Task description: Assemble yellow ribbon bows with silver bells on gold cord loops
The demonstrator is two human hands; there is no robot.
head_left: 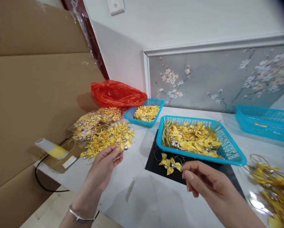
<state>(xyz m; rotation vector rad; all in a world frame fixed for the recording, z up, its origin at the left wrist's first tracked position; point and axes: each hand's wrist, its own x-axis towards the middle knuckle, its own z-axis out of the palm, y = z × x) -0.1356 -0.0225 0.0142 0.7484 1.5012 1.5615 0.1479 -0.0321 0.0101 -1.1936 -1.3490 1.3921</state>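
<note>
- Right hand (208,182), lower right of the frame: thumb and forefinger tips brought close together at the right end of the mat bows (167,163); whether they pinch a bow or only meet its edge, I cannot tell
- Left hand (101,169), lower centre-left: thumb and fingers closed on the held bow (126,147), which pokes out to the right of the fingertips
- The mat bows lie just left of the right fingertips, that hand being clearly the nearer; their cluster runs sideways across the frame, dipping a little towards its right end
- They look yellow and shiny, wings creased and splayed, silver beads at the knots, thin cords looping out above
- Under them, the black mat (152,166), near the middle of the frame
- Right heap (272,186), lower right edge: more yellow bows, tangled with cords
- Big basket (229,147), right of centre, blue, full of bows, cords bunched at its left end
- Loose pile (108,137), left of centre, beyond the left hand
- Small basket (139,123), farther up, also holding bows, beside the red bag (118,95)
</note>
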